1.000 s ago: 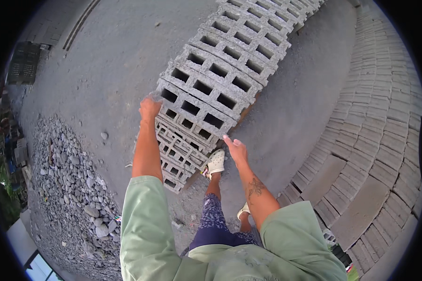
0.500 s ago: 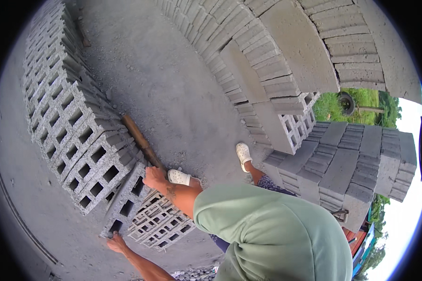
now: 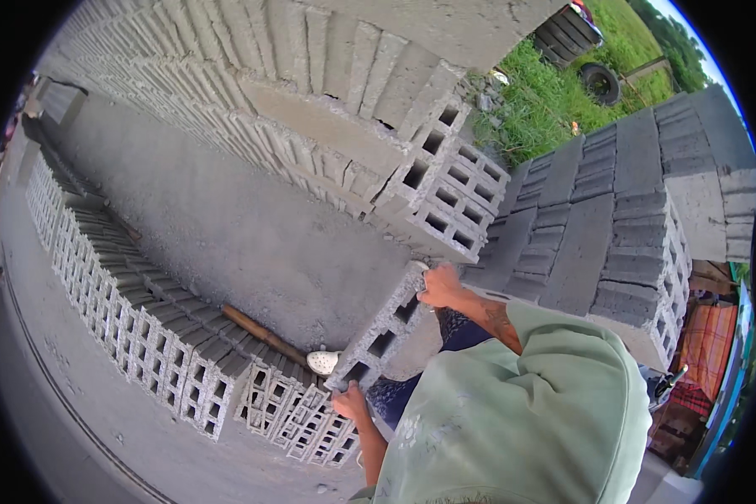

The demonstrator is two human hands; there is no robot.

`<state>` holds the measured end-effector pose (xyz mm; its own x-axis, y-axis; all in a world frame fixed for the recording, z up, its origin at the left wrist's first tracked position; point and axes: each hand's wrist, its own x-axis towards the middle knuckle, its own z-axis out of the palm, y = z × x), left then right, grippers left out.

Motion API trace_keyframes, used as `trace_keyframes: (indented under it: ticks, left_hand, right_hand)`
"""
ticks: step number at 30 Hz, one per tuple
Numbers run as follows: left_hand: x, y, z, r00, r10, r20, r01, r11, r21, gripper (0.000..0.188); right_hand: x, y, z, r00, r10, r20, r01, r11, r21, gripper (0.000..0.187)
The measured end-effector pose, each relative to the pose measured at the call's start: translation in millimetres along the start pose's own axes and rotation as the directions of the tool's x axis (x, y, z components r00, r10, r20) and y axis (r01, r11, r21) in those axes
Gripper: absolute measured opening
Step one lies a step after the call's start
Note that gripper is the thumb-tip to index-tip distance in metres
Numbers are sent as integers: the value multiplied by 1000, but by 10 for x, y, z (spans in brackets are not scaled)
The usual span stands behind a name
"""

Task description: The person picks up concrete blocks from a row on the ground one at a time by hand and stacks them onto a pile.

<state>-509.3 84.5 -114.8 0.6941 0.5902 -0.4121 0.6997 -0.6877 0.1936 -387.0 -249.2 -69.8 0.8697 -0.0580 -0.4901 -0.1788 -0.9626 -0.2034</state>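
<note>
Between my two hands hangs a grey hollow concrete block (image 3: 370, 358), its row of three holes facing me. My left hand (image 3: 352, 403) is closed on its near lower end. My right hand (image 3: 442, 286) grips the opposite end, the fingers wrapped over the edge. The block is raised in front of my legs, apart from the stacks, and partly covers one white clog (image 3: 322, 362). Beyond its far end stands a stack of hollow blocks (image 3: 435, 191) with open cells showing.
A long low row of blocks (image 3: 134, 340) runs along the left, with a few leaning blocks (image 3: 298, 412) at its near end. A wooden pole (image 3: 260, 334) lies beside it. Darker blocks (image 3: 584, 244) are stacked at right. A tyre (image 3: 600, 83) lies on grass beyond.
The block has been carried from the end of the low row toward the right, held in both hands. My view and body have turned right, toward the taller stacks.
</note>
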Motion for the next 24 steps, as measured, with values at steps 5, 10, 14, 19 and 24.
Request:
trace_keyframes:
  ticks: [5,10,14,19,24]
  left_hand:
    - [-784,1847,478,978,136,156,-126,989,-74,48]
    - [-1276,3225,672,981,170,89,-148,966,-214,47]
    - [-1469,4000,666,974,222,44,-206,950,-234,45]
    - [-1188,3559,630,901,434,-23,-425,869,-256,49]
    - [-925,1819,-74,973,225,54,-226,974,21,38]
  right_hand:
    - [235,1793,-1089,984,101,-146,-104,995,-14,37]
    - [687,2897,-1980,959,37,-282,-25,999,47,38]
    - [1285,3386,-2261,981,153,-119,-133,978,159,61]
    - [1537,3246,-1326,564,795,-222,-203,395,896,112]
    - [988,2178,-447,801,319,506,-352,-433,830,110]
